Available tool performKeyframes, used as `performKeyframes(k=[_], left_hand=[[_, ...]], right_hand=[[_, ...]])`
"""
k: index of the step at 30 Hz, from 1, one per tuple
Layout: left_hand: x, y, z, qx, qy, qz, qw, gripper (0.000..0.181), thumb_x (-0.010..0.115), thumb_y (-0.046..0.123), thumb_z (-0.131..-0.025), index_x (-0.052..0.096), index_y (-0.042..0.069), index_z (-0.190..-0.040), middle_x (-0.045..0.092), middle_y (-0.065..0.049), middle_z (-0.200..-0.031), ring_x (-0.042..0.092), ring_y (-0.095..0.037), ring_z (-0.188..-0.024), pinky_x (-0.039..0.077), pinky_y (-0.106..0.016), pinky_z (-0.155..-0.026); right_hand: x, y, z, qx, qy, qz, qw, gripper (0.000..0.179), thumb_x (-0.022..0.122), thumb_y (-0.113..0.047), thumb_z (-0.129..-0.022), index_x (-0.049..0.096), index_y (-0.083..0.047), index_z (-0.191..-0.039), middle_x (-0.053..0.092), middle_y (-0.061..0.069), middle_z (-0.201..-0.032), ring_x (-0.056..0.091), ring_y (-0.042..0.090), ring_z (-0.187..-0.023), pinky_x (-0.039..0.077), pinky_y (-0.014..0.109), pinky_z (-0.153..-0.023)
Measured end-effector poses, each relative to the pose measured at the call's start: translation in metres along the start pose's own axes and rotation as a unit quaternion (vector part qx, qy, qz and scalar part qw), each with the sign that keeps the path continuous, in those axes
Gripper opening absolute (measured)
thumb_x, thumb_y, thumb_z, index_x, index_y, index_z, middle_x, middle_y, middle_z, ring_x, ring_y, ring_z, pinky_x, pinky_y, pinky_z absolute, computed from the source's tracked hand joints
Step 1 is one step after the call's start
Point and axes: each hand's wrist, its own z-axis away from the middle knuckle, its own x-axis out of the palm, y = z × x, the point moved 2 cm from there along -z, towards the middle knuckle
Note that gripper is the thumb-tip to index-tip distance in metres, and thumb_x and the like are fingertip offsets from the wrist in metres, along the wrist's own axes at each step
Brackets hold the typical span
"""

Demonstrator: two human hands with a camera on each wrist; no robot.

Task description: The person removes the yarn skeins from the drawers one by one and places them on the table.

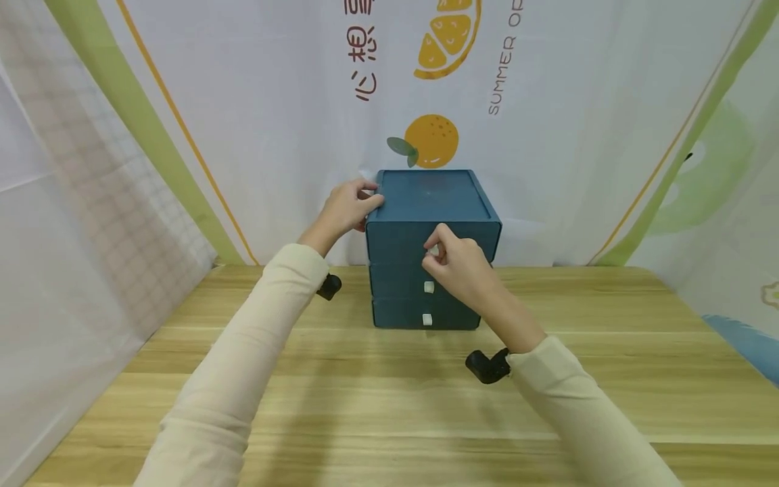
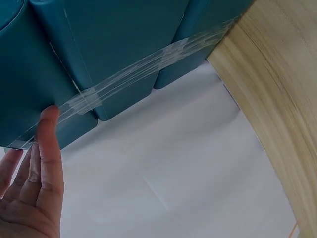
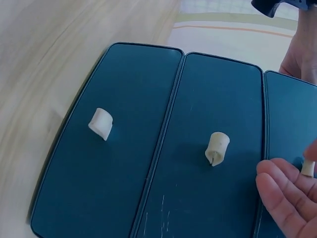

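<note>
A dark blue three-drawer box (image 1: 398, 243) stands on the table, each drawer front carrying a small cream knob. My right hand (image 1: 459, 264) is at the top drawer, thumb and forefinger pinching its knob (image 3: 307, 168), which is mostly hidden by the fingers. The middle knob (image 3: 217, 148) and the bottom knob (image 3: 101, 123) are untouched, and all three drawers sit closed. My left hand (image 1: 347, 206) rests at the box's upper left edge. In the left wrist view its fairly straight fingers (image 2: 49, 148) lie against the side wall, over strips of clear tape (image 2: 129, 74).
The wood-grain table (image 1: 377, 406) extends around the box. Close behind it hangs a white curtain (image 1: 274, 101) with orange prints. Black camera mounts (image 1: 487, 366) stick out from both wrists.
</note>
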Motion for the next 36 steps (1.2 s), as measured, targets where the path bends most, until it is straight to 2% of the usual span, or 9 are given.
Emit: performKeyframes(k=[7,15,24,29,36], left_hand=[[0.0,0.001,0.003,-0.006,-0.004,0.001,1.0,0.048,0.048,0.032,-0.094,0.044,0.011,-0.137,0.057,-0.012,-0.127,0.067,-0.026,-0.08,0.057,-0.033,-0.07],[0.001,0.002,0.002,-0.012,-0.015,-0.01,0.9998,0.048,0.047,0.032,-0.095,0.042,0.011,-0.138,0.054,-0.013,-0.13,0.068,-0.028,-0.086,0.056,-0.034,-0.074],[0.001,0.002,0.001,-0.012,-0.02,-0.002,0.9997,0.048,0.045,0.031,-0.096,0.04,0.011,-0.139,0.053,-0.013,-0.131,0.063,-0.028,-0.085,0.056,-0.04,-0.075],[0.001,0.002,0.001,-0.016,-0.024,0.003,0.9996,0.047,0.044,0.031,-0.096,0.039,0.012,-0.139,0.053,-0.012,-0.13,0.06,-0.025,-0.08,0.056,-0.039,-0.073],[0.002,0.004,0.002,-0.018,-0.027,0.006,0.9994,0.047,0.043,0.031,-0.096,0.038,0.012,-0.139,0.052,-0.012,-0.132,0.058,-0.024,-0.08,0.056,-0.038,-0.071]], right_hand=[[0.003,0.0,0.002,0.011,0.019,0.005,0.9998,0.008,0.053,-0.012,-0.089,0.053,-0.007,-0.096,0.061,0.006,-0.069,0.048,0.013,-0.049,0.04,0.026,-0.05],[0.003,-0.006,0.006,0.03,0.003,0.017,0.9994,0.008,0.055,-0.013,-0.09,0.05,-0.008,-0.095,0.06,0.006,-0.065,0.047,0.014,-0.047,0.04,0.025,-0.048],[0.003,-0.013,0.017,0.03,0.005,0.012,0.9995,0.007,0.054,-0.012,-0.09,0.05,-0.007,-0.095,0.061,0.005,-0.066,0.045,0.012,-0.045,0.039,0.025,-0.046],[0.003,-0.016,0.026,0.022,0.023,0.012,0.9994,0.007,0.055,-0.01,-0.089,0.051,-0.007,-0.093,0.064,0.006,-0.068,0.047,0.01,-0.047,0.041,0.024,-0.047],[0.005,-0.022,0.039,0.014,0.057,0.02,0.9981,0.006,0.055,-0.006,-0.086,0.054,-0.006,-0.092,0.058,0.002,-0.061,0.043,0.009,-0.046,0.038,0.024,-0.045]])
